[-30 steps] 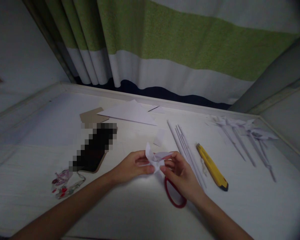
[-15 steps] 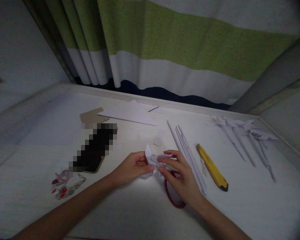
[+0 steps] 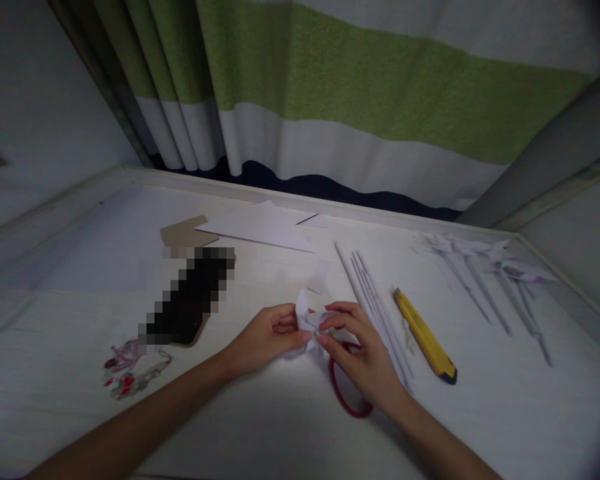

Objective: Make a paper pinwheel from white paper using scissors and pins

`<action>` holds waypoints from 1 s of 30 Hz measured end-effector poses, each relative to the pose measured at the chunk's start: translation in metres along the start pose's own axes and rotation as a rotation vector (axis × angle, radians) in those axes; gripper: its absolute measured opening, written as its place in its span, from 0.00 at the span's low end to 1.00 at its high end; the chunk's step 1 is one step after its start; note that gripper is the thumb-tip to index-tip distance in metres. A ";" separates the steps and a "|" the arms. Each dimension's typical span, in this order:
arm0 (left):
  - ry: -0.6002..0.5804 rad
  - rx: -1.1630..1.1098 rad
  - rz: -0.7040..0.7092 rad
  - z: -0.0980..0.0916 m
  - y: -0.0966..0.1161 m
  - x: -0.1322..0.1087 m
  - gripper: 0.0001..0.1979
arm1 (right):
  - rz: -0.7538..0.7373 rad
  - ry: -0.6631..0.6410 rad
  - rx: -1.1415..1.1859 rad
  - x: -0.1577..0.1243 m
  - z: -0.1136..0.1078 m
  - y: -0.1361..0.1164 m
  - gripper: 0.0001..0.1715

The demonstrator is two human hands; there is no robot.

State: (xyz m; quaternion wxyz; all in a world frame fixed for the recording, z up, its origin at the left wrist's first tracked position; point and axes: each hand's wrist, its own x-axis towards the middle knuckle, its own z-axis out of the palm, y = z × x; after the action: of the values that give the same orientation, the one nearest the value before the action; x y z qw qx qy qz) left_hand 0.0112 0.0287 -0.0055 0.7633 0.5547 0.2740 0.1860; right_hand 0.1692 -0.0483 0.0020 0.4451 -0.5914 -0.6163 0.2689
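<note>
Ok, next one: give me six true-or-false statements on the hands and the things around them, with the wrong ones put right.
1. The left hand and the right hand both hold the folded white paper. True.
2. A yellow cutter lies to the right of the white sticks. True.
3. The right hand grips the yellow cutter. False: it is on the folded white paper.
4. The curtain has green and white bands. True.
5. The white sticks lie to the left of the left hand. False: they lie to its right.
6. The folded white paper is completely flat. False: a pointed flap stands up beside the left hand.
</note>
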 end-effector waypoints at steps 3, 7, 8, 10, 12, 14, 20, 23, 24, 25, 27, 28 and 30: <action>-0.005 0.005 0.033 0.001 0.000 0.000 0.15 | 0.006 0.008 0.004 0.000 0.000 0.001 0.04; -0.001 -0.020 0.033 0.002 0.000 -0.001 0.14 | 0.012 0.001 0.026 -0.001 0.001 0.003 0.09; 0.003 -0.019 0.032 0.002 0.000 -0.001 0.14 | 0.004 -0.004 0.040 -0.001 0.001 0.004 0.09; 0.011 -0.008 0.045 0.002 0.000 -0.002 0.14 | -0.018 -0.011 0.065 -0.001 0.002 0.005 0.09; 0.021 0.015 0.076 0.002 0.000 -0.002 0.14 | -0.032 -0.002 0.077 -0.001 0.002 0.005 0.08; 0.037 0.045 0.112 0.002 0.000 -0.001 0.14 | -0.021 0.005 0.071 -0.002 0.002 0.005 0.08; 0.067 0.085 0.172 0.002 0.000 0.000 0.15 | 0.022 0.006 0.035 -0.002 0.002 0.003 0.03; 0.077 0.101 0.171 0.003 0.000 -0.001 0.15 | 0.032 0.005 0.017 -0.003 0.002 0.002 0.03; 0.081 0.108 0.168 0.003 0.000 -0.002 0.15 | 0.035 0.003 0.014 -0.003 0.002 0.002 0.03; 0.082 0.115 0.165 0.004 0.000 -0.002 0.15 | 0.038 0.002 0.014 -0.003 0.002 0.002 0.03; 0.084 0.129 0.162 0.004 0.000 -0.003 0.15 | 0.039 0.001 0.010 -0.004 0.002 0.001 0.03; 0.085 0.136 0.162 0.004 -0.001 -0.004 0.15 | 0.036 0.006 0.004 -0.004 0.002 0.001 0.02; 0.080 0.138 0.166 0.004 -0.001 -0.004 0.15 | 0.030 0.032 -0.018 -0.003 0.002 0.001 0.02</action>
State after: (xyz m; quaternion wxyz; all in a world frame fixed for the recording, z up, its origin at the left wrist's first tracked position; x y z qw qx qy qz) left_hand 0.0107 0.0229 -0.0042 0.6938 0.6189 0.2696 0.2511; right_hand 0.1679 -0.0512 -0.0002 0.4456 -0.6087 -0.6025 0.2606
